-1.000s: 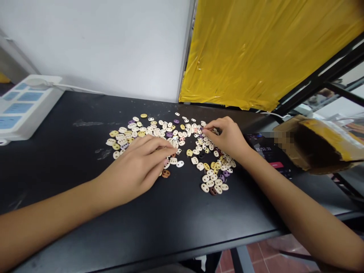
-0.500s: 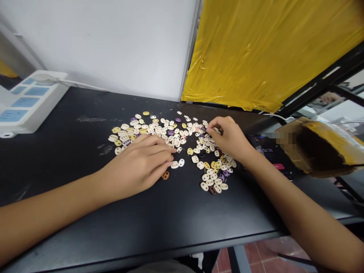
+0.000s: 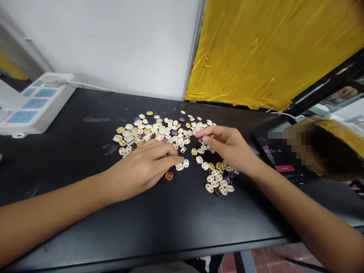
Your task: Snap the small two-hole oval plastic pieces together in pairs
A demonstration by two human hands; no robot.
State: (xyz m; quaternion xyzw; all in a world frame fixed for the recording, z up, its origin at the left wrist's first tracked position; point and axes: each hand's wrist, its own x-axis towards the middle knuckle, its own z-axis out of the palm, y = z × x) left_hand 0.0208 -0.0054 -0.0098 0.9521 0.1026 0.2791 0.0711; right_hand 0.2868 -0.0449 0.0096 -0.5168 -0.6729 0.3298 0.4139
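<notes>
Small oval two-hole cord locks, mostly cream with some yellow, purple and brown, lie in a loose heap (image 3: 160, 131) on the black table. My left hand (image 3: 145, 163) rests over the heap's near left part, fingers bent and thumb apart from them. Its thumb tip is by a cream cord lock (image 3: 179, 167) and a white one (image 3: 185, 163); the pieces beneath the palm are hidden. My right hand (image 3: 224, 144) hovers at the heap's right side, thumb and index finger closed around a small dark cord lock (image 3: 200, 140), mostly hidden. Below it sits a smaller cluster (image 3: 218, 182).
A brown cord lock (image 3: 169, 176) lies alone near my left hand. To the left stands a white power strip (image 3: 57, 102). A phone (image 3: 281, 159) and an open cardboard box (image 3: 309, 148) are at the right. White panel (image 3: 113, 45) and yellow sheeting (image 3: 244, 57) border the back.
My right hand has moved left and slightly nearer me, away from the heap's right edge. My left thumb has shifted towards the white piece. The view has moved a little.
</notes>
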